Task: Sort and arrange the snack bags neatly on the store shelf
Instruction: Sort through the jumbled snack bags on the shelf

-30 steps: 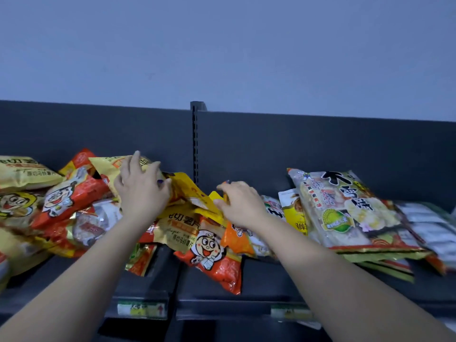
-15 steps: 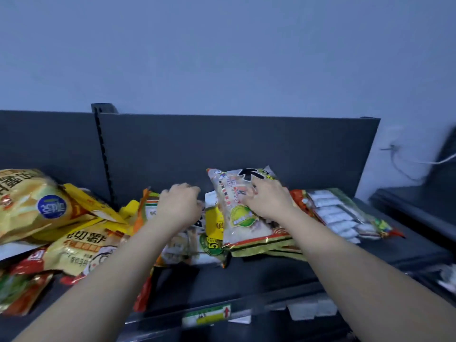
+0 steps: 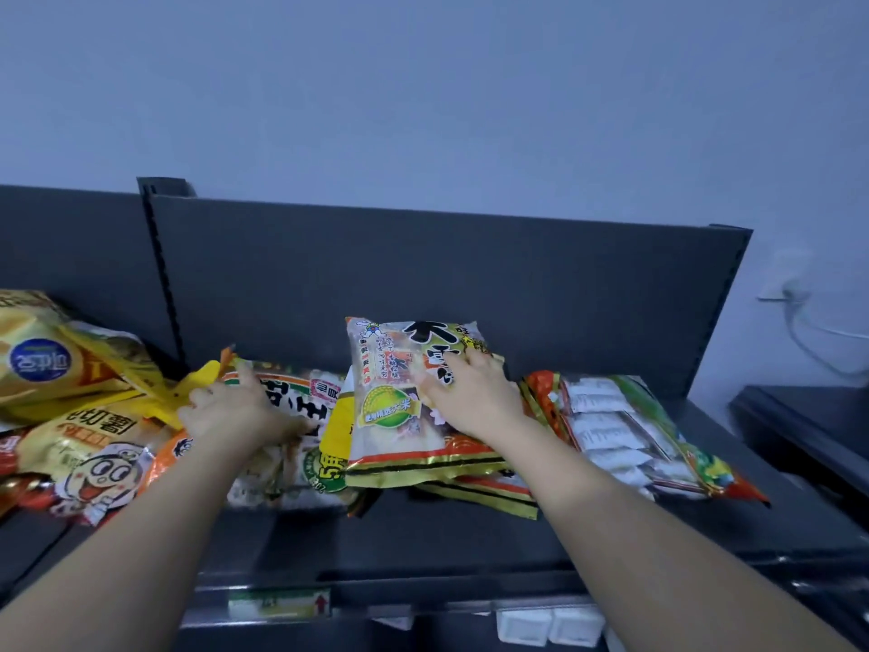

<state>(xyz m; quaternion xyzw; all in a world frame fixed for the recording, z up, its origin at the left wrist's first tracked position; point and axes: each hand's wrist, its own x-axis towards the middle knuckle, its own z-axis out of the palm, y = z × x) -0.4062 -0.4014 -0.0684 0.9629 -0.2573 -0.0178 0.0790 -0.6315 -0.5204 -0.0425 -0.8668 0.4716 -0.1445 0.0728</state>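
Head view: both bare arms reach up to a dark store shelf (image 3: 423, 543) with a grey back panel (image 3: 423, 275). The hands are apart, each on its own snack bag. The right hand (image 3: 475, 397) lies with fingers spread flat on a rice cracker bag (image 3: 399, 397), which tops a small stack near the middle of the shelf, its upper end tilted up toward the back panel. The left hand (image 3: 230, 411) rests on a striped bag (image 3: 301, 416) just beside that stack; one finger points straight up the bag, but I cannot tell whether the others curl round its edge.

To the right, touching the stack, lies a clear bag of white packets (image 3: 611, 425), angled toward the shelf front. To the left is a loose heap: big yellow bags (image 3: 47, 364) and a cartoon-face bag (image 3: 89, 458), overlapping at odd angles. A price label (image 3: 277, 604) sits on the shelf's front rail.

The step in hand looks like squaring up the middle stack, with one hand steadying each bag. Sorting seems early, since the left heap is mixed and nothing stands in rows. The next move likely calls for sliding the striped bag clear of the yellow ones and lining it up beside the stack, pressing lightly so the slippery bags beneath do not skid forward off the shelf.
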